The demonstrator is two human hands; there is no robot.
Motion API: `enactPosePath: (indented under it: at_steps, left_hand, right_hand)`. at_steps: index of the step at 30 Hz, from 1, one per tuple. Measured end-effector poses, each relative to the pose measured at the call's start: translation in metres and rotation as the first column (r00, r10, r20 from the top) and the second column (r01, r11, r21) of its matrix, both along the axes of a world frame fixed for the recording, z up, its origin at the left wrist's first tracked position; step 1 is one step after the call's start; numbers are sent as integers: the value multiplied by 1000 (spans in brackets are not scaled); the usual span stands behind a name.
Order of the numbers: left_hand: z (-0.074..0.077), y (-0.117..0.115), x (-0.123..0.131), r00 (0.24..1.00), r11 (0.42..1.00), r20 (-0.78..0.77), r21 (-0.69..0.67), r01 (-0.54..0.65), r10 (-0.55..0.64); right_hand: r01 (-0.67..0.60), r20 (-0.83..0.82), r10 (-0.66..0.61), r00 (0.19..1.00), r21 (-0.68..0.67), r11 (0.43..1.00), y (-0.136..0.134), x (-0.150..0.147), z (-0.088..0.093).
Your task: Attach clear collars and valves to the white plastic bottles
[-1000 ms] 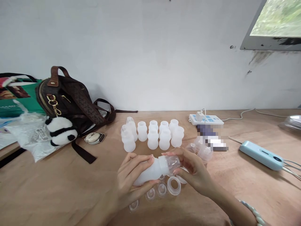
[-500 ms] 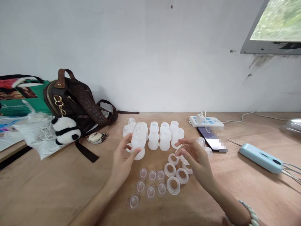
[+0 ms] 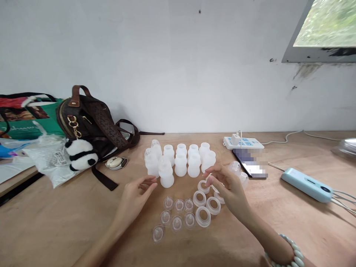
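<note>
My left hand (image 3: 137,196) is empty, fingers apart, just left of a frosted white baby bottle (image 3: 167,173) topped with a clear cap. Behind that one stand several more bottles (image 3: 180,165) in rows, some capped, others with open necks. On the right, my right hand (image 3: 229,187) hovers over frosted screw rings (image 3: 203,216); its fingers are bent, with a gap between thumb and forefinger, and nothing shows between them. Clear silicone nipples (image 3: 177,224) lie on the table between my hands. Loose clear caps (image 3: 235,167) sit beyond my right hand, which partly hides them and some rings.
A dark backpack (image 3: 89,115) with a panda plush (image 3: 82,155) stands at the left beside plastic bags (image 3: 51,159). A computer mouse (image 3: 116,163) lies near it. To the right are a phone (image 3: 247,163), a power strip (image 3: 254,144) and a light blue device (image 3: 306,185) with cables.
My left hand has let go of the capped bottle, now standing at the front of the group, and drawn back left and down. My right hand stays nearly in place over the rings.
</note>
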State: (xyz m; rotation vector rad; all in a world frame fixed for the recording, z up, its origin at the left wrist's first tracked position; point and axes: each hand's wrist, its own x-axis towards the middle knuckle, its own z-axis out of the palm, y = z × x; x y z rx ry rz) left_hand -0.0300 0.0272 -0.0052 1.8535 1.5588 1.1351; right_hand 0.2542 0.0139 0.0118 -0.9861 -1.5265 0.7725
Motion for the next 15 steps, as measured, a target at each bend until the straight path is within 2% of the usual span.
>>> enactPosePath:
  at_steps: [2, 4, 6, 9, 15]
  left_hand:
    - [-3, -5, -4, 988, 990, 82, -34, 134, -130]
    - [-8, -4, -3, 944, 953, 201, -104, 286, -261]
    - [-15, 2, 1, 898, 915, 305, -150, 375, -318]
    - [-23, 19, 5, 870, 899, 369, -164, 407, -327]
    - [-32, 45, 8, 882, 906, 356, -173, 387, -309]
  right_hand:
    - [18, -6, -18, 1000, -2, 1000, 1, 0, 2]
    - [19, -9, -19, 1000, -12, 1000, 1, 0, 4]
    - [16, -8, -16, 1000, -21, 1000, 2, -1, 4]
    - [21, -9, -22, 1000, -23, 1000, 2, -1, 3]
    - [25, 39, -25, 999, -10, 1000, 4, 1, -1]
